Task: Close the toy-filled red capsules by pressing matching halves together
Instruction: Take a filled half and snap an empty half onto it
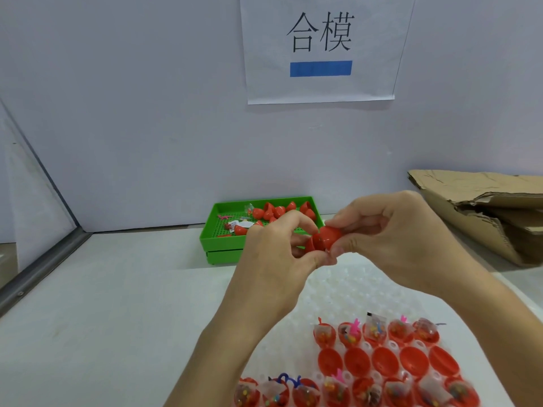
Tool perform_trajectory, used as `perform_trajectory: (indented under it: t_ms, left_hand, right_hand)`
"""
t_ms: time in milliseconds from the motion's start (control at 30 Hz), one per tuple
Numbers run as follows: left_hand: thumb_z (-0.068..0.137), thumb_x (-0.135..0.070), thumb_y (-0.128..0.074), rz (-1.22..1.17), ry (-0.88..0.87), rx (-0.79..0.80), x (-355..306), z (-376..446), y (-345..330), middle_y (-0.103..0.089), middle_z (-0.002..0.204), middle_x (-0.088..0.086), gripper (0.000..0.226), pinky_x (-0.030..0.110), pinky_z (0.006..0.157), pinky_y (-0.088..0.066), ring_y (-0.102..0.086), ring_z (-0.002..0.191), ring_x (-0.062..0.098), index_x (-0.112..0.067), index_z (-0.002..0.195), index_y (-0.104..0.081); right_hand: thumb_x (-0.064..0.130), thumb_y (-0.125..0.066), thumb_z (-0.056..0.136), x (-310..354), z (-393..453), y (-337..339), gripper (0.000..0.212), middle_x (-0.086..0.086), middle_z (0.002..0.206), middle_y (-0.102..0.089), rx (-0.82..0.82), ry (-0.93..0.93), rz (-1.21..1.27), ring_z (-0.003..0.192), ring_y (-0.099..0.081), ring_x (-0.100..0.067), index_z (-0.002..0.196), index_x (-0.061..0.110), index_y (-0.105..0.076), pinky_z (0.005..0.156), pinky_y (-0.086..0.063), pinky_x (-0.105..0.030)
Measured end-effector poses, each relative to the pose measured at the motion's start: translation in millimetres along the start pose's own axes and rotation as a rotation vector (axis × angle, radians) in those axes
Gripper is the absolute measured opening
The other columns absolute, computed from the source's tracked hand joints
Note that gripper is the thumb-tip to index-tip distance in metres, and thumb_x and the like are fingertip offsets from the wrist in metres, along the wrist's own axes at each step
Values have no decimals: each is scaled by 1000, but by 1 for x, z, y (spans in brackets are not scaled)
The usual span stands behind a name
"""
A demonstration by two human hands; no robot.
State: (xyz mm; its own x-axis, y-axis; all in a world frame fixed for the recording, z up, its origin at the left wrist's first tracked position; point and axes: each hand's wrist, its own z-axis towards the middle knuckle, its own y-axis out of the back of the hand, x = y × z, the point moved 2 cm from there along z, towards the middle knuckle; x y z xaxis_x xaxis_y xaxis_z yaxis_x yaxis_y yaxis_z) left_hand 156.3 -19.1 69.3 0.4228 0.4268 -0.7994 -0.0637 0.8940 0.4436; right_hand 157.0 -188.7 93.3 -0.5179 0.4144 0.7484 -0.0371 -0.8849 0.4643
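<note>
A metal rail is running along the far left edge of the white table, where a side panel is meeting the pale back wall. Moving right, a green tray is sitting against the wall, holding loose red capsule halves and a few small toys in clear wrappers. In front of the tray, raised above the table, the left hand is curling its fingers and thumb around one side of a red capsule, and the right hand is pinching the other side between its thumb and curled fingers; the two halves are sitting against each other with a seam showing between them, though whether they are fully snapped together is not clear. Above the hands, a paper sign with two printed characters and a blue bar is hanging on the wall. Below the hands, a white moulded holder is lying on the table, its near rows carrying toy-filled halves above and below a row of empty red halves. At the far right, flattened cardboard is resting on the table near the wall.
</note>
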Motion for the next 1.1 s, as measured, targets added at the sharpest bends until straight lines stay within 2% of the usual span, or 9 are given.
perform_trajectory:
  t_ms: [133,233,400,567,833,1100]
  left_hand:
    - [66,-11,-90,-56,-37,29,-2,0,1,-74,80,-8,35,13,69,-56,-71,76,-1,-24,91,-69]
    - [72,-3,-86,-81,-56,19,-3,0,1,-75,84,-8,36,13,72,-56,-72,78,1,-25,94,-69]
    - [75,-4,-83,-127,-51,-6,-3,1,3,-75,88,-8,32,15,76,-56,-71,81,3,-20,100,-73]
    - [76,-5,-82,-155,-36,11,-3,0,4,-75,88,-7,31,18,78,-56,-71,82,4,-18,103,-74]
    - [83,-4,-77,-267,-22,43,-3,0,5,-76,95,-2,30,17,79,-56,-73,85,8,-15,111,-74]
    - [86,-2,-71,-377,-7,-25,-6,-1,-1,-76,86,2,19,18,72,-57,-73,79,13,-17,97,-74]
  right_hand:
    - [1,-83,72,-1,0,3,31,12,77,-77,-22,18,3,73,-75,-5,81,30,-76,75,-58,-17]
    - [-2,-82,72,-3,1,4,28,8,81,-78,-28,19,38,75,-75,-7,84,23,-78,77,-59,-20]
    - [10,-80,66,-3,2,6,26,6,89,-78,-1,49,115,82,-75,-9,91,18,-78,80,-58,-20]
    - [10,-78,67,-6,2,8,31,1,92,-78,34,60,144,86,-75,-12,98,9,-78,83,-58,-22]
    - [12,-78,69,-6,2,7,26,7,87,-79,6,61,166,83,-76,-11,94,19,-77,80,-59,-21]
    - [1,-79,71,-8,2,5,27,3,87,-79,-5,62,192,84,-77,-14,94,15,-77,81,-60,-25]
